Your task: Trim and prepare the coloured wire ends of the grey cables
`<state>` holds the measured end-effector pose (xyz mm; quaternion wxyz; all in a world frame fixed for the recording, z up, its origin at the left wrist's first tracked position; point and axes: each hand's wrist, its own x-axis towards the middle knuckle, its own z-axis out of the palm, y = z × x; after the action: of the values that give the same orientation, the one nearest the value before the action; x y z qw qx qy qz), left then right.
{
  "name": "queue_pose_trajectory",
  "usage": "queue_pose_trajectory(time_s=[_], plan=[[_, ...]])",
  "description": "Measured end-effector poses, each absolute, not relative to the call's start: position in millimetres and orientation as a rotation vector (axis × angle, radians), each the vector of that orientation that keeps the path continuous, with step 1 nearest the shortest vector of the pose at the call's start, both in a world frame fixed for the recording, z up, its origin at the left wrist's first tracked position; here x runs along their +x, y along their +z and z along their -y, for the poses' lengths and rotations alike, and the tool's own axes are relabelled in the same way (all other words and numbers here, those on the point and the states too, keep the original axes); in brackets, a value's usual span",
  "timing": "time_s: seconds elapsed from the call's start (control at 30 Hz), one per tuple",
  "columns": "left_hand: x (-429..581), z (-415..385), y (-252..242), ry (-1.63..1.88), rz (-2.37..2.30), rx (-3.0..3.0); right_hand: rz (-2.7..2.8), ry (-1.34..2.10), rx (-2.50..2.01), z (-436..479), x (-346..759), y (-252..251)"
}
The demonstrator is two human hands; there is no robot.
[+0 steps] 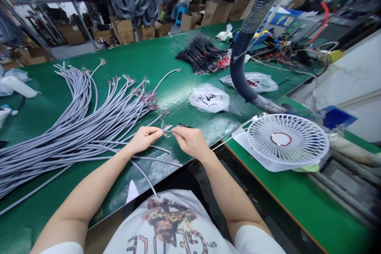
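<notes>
My left hand (147, 137) is closed in a pinch on a grey cable, just behind its stripped end (166, 128). Frayed, thin strands and a pale inner piece stick out there between my hands. My right hand (188, 139) pinches at the other side of these strands, fingertips together. A dark, slim object (185, 126) shows behind my right hand; its kind is unclear. To the left lies a large bundle of grey cables (98, 131), many with coloured wire ends (150, 98) exposed.
A white fan (288, 141) stands at the right, below a flexible duct hose (242, 59). Plastic bags (209, 98) and a pile of black wires (202, 53) lie on the green table (166, 55). Cardboard boxes (123, 30) and two people are in the background.
</notes>
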<state>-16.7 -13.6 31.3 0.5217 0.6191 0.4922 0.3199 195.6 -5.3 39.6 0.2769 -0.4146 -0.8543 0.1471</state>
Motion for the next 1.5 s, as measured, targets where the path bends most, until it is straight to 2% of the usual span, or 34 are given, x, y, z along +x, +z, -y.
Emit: queue_pose_trajectory(time_s=[0.37,0.6,0.93,1.23,1.5], plan=[[-19.2,13.3,33.1,0.686,-1.136,1.562,2.134,0.860,-0.950,-9.9,199.4,33.6],[-17.0,12.9,34.8,0.649,-1.092,1.486,2.081,0.965,-0.936,-12.4,195.0,28.2],[-17.4,14.6,30.2,0.789,-1.035,1.481,1.736,1.517,-0.893,-19.9,191.3,13.7],[-18.0,15.0,27.5,0.834,-1.091,1.662,1.660,1.595,-0.813,-25.3,187.5,3.9],[-17.3,16.2,30.9,0.838,-1.163,1.756,1.769,1.624,-0.721,-18.7,188.3,15.9]])
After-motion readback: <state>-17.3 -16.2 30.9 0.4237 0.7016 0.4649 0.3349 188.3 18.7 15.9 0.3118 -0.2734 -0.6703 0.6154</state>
